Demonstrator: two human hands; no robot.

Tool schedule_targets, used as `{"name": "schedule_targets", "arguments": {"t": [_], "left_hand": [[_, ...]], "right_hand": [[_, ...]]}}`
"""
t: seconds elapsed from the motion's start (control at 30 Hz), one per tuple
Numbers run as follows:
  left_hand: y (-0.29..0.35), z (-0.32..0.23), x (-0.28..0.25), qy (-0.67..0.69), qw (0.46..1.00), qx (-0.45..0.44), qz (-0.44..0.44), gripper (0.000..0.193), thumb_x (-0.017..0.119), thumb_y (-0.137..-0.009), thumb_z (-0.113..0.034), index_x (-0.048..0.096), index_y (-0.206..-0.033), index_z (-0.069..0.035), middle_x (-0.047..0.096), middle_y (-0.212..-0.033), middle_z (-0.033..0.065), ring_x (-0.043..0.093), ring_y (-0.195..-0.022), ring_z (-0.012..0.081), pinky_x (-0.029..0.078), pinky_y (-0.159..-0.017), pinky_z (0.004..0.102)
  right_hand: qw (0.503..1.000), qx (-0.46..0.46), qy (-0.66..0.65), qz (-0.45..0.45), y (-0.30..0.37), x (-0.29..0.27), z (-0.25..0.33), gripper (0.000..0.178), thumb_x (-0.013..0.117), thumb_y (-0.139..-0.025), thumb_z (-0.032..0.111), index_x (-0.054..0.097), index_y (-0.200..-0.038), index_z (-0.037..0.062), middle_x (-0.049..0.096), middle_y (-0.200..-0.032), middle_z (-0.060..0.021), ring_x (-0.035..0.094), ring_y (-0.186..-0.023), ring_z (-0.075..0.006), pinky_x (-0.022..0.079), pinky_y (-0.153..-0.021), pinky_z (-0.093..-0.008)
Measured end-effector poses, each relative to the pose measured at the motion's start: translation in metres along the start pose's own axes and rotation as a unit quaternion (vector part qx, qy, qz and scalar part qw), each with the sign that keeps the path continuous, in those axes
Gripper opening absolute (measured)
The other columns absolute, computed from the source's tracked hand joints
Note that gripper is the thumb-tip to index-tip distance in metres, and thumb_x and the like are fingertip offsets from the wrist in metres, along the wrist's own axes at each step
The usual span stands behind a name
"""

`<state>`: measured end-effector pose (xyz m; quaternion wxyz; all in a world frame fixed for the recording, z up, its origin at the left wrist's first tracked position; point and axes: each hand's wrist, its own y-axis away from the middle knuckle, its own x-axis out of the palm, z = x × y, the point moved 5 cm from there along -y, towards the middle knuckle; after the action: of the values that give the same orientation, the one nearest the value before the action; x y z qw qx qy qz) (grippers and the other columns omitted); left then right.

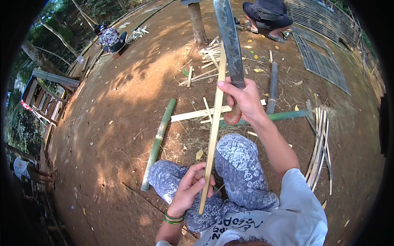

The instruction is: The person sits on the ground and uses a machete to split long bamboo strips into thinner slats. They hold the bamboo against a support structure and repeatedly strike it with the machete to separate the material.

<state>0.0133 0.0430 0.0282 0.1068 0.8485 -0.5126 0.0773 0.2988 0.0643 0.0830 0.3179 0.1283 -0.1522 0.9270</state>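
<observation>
My right hand (pixel 245 99) is closed round the wooden handle of a machete (pixel 230 41), whose dark broad blade points up and away from me. Its thumb rests against a long, pale split bamboo strip (pixel 214 123). Lower down, between my knees, my left hand (pixel 192 188) grips the same strip near its bottom end, fingers behind and thumb in front. The strip stands slanted, its far tip beside the blade. Beyond my knees, a flat bamboo piece (pixel 193 115) and a green bamboo pole (pixel 287 115) lie crossing on the dirt.
A green bamboo length (pixel 159 143) lies left of my knees. Thin strips (pixel 318 151) are bundled at the right, and more split pieces (pixel 211 57) are scattered ahead, near a tree trunk (pixel 197 24). People crouch (pixel 110 37) farther off; slatted bamboo panels (pixel 322 57) lie far right.
</observation>
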Motion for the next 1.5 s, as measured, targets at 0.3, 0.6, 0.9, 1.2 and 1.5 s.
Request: {"name": "schedule_targets", "arguments": {"t": [0.3, 0.6, 0.9, 1.2, 1.5], "left_hand": [[-0.104, -0.071, 0.007, 0.089, 0.996, 0.021, 0.021, 0.046, 0.04, -0.109, -0.025, 0.035, -0.152, -0.007, 0.058, -0.088, 0.0057, 0.055, -0.068, 0.0109, 0.044, -0.059, 0.0234], [-0.105, -0.037, -0.007, 0.06, 0.992, 0.011, -0.107, 0.039, 0.053, -0.105, -0.017, 0.051, -0.143, -0.008, 0.056, -0.081, -0.0004, 0.05, -0.06, 0.0068, 0.038, -0.052, 0.0209], [-0.109, -0.026, 0.011, 0.023, 0.998, -0.029, -0.058, 0.026, 0.05, -0.106, -0.016, 0.046, -0.13, -0.008, 0.063, -0.085, 0.0054, 0.066, -0.062, 0.0136, 0.05, -0.049, 0.0232], [-0.072, 0.009, 0.028, 0.081, 0.988, -0.13, -0.022, 0.027, 0.041, -0.109, -0.016, 0.046, -0.134, -0.009, 0.045, -0.076, -0.0018, 0.034, -0.053, 0.0033, 0.026, -0.047, 0.0191], [-0.042, 0.031, 0.041, 0.037, 0.986, -0.163, -0.025, 0.034, 0.04, -0.109, -0.017, 0.041, -0.142, -0.005, 0.044, -0.072, -0.0024, 0.033, -0.051, 0.0024, 0.026, -0.044, 0.0195]], "right_hand": [[0.992, -0.048, 0.115, 0.021, 0.025, 0.012, 0.019, 0.025, 0.075, -0.091, 0.026, 0.071, -0.093, 0.0011, 0.062, -0.065, 0.0028, 0.052, -0.055, -0.0025, 0.037, -0.047, -0.0225], [0.88, -0.145, 0.452, -0.009, 0.064, -0.041, 0.016, 0.027, 0.083, -0.081, 0.027, 0.072, -0.081, 0.0022, 0.06, -0.056, -0.0097, 0.055, -0.045, -0.0205, 0.04, -0.048, -0.0345], [0.822, -0.084, 0.561, 0.053, 0.08, -0.052, -0.02, 0.044, 0.087, -0.072, 0.042, 0.069, -0.078, 0.0018, 0.063, -0.06, -0.0173, 0.064, -0.055, -0.0336, 0.047, -0.054, -0.0413], [0.779, -0.072, 0.619, 0.072, 0.12, -0.054, -0.021, 0.067, 0.076, -0.071, 0.068, 0.066, -0.077, 0.0028, 0.061, -0.054, -0.014, 0.064, -0.052, -0.0331, 0.044, -0.052, -0.0489], [0.793, -0.071, 0.602, 0.066, 0.157, -0.058, -0.026, 0.068, 0.076, -0.071, 0.07, 0.06, -0.094, 0.0078, 0.065, -0.058, -0.0095, 0.068, -0.053, -0.0311, 0.048, -0.051, -0.045]]}}
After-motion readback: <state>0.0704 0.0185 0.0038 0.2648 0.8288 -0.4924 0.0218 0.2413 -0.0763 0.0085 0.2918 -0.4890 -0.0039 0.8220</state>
